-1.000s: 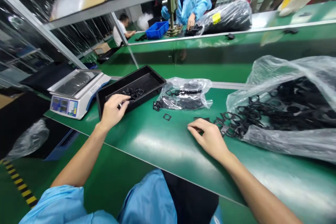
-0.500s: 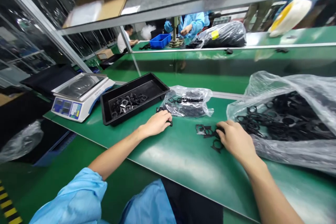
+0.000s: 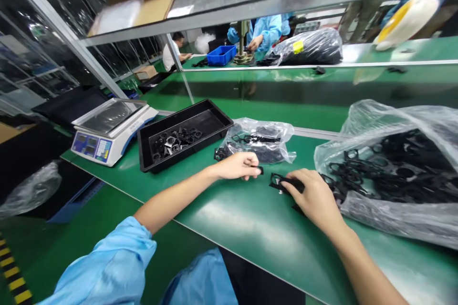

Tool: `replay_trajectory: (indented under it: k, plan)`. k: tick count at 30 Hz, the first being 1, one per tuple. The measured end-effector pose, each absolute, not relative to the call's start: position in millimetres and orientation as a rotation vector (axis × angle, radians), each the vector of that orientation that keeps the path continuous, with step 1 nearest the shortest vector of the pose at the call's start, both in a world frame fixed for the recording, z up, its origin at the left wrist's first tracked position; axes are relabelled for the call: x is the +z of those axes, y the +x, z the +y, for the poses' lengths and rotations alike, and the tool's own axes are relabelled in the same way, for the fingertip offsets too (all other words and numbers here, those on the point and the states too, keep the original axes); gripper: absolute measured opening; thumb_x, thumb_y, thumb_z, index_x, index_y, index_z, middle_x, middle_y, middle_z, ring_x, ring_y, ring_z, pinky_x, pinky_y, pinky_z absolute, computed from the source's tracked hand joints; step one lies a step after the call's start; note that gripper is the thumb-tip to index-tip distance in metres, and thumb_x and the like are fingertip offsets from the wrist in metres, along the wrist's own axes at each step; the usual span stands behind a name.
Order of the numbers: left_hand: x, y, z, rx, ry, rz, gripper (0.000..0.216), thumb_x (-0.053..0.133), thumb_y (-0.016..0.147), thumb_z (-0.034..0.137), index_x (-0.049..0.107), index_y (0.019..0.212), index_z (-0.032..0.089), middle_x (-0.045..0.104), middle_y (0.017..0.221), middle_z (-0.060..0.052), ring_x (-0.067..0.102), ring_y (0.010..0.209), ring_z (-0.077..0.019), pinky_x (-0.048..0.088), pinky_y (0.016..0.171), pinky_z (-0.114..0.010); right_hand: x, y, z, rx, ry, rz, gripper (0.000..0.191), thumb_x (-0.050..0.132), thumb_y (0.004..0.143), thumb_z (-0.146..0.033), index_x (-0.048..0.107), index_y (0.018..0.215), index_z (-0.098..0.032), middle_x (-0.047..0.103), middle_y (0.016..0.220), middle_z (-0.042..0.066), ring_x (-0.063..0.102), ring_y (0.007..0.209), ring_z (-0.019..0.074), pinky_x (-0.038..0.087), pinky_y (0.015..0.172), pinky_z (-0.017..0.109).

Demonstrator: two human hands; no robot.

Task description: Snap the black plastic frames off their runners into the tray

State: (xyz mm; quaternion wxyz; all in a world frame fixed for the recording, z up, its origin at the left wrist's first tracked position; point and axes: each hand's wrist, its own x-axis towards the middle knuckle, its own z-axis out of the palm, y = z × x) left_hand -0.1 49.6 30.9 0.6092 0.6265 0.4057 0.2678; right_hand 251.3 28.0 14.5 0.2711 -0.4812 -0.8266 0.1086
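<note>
My left hand (image 3: 238, 166) is closed, with a small black plastic part (image 3: 259, 170) pinched between thumb and fingertips just above the green bench. To its right, my right hand (image 3: 315, 193) has its thumb and fingers closed on a black plastic frame (image 3: 275, 180) that has a round opening. More dark pieces lie partly hidden under that hand. Beside my right wrist, a large clear plastic bag (image 3: 361, 205) lies open, full of similar black parts (image 3: 404, 171). A smaller clear bag (image 3: 275, 128) of black parts rests behind my left hand.
A black tray (image 3: 148, 164) holding a heap of black parts stands left of the small bag. Farther left is a white weighing scale (image 3: 118, 140). A shelf (image 3: 214, 16) crosses above the bench. Across it, a person in blue sleeves (image 3: 270, 28) works near a blue bin (image 3: 221, 56).
My left hand has moved right, away from the small bag and toward my right hand, still with a black part. My right fingers have shifted slightly left over the frames.
</note>
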Motion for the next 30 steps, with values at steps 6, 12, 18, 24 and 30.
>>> replay_trajectory:
  k: [6, 12, 18, 24, 30]
  plan:
    - [12.0, 23.7, 49.3, 0.846, 1.186, 0.831, 0.053, 0.085, 0.065, 0.055, 0.054, 0.079, 0.014, 0.063, 0.069, 0.002, 0.06, 0.055, -0.0073, 0.05, 0.06, -0.024, 26.5, 247.6, 17.6, 0.372, -1.306, -1.965, 0.036, 0.053, 0.094, -0.051, 0.063, 0.075, -0.022, 0.059, 0.065, 0.003, 0.052, 0.057, 0.0183, 0.043, 0.059, 0.033]
    - [-6.6, 17.3, 39.3, 0.872, 1.09, 0.907, 0.058, 0.081, 0.066, 0.065, 0.057, 0.077, 0.013, 0.073, 0.078, -0.005, 0.062, 0.051, -0.0078, 0.05, 0.054, -0.022, 35.3, 236.8, 5.9, 0.431, -1.342, -1.924, 0.041, 0.052, 0.094, -0.055, 0.065, 0.072, -0.023, 0.043, 0.052, -0.002, 0.041, 0.047, 0.0143, 0.038, 0.053, 0.03]
    - [-8.2, 13.0, 41.9, 0.863, 0.993, 0.913, 0.058, 0.081, 0.067, 0.064, 0.059, 0.08, 0.012, 0.077, 0.088, -0.011, 0.068, 0.06, -0.0101, 0.057, 0.062, -0.025, 31.6, 235.8, 5.6, 0.736, -1.337, -1.835, 0.044, 0.057, 0.09, -0.062, 0.067, 0.079, -0.021, 0.041, 0.048, -0.005, 0.039, 0.044, 0.0122, 0.036, 0.046, 0.027]
    - [-9.5, 12.2, 43.3, 0.975, 1.03, 0.956, 0.059, 0.075, 0.072, 0.068, 0.066, 0.082, 0.011, 0.076, 0.089, -0.011, 0.071, 0.071, -0.0137, 0.059, 0.073, -0.028, 23.4, 226.6, 4.8, 1.02, -1.269, -1.877, 0.045, 0.055, 0.092, -0.062, 0.066, 0.086, -0.019, 0.058, 0.057, 0.0, 0.053, 0.05, 0.0151, 0.045, 0.05, 0.027]
    - [-14.9, 14.3, 40.1, 1.074, 1.293, 1.031, 0.04, 0.075, 0.08, 0.052, 0.072, 0.084, 0.013, 0.077, 0.089, -0.008, 0.07, 0.077, -0.0155, 0.056, 0.075, -0.028, 23.5, 222.8, 1.0, 0.725, -1.258, -2.087, 0.032, 0.052, 0.096, -0.046, 0.069, 0.084, -0.021, 0.064, 0.063, 0.003, 0.058, 0.056, 0.0172, 0.049, 0.057, 0.029]
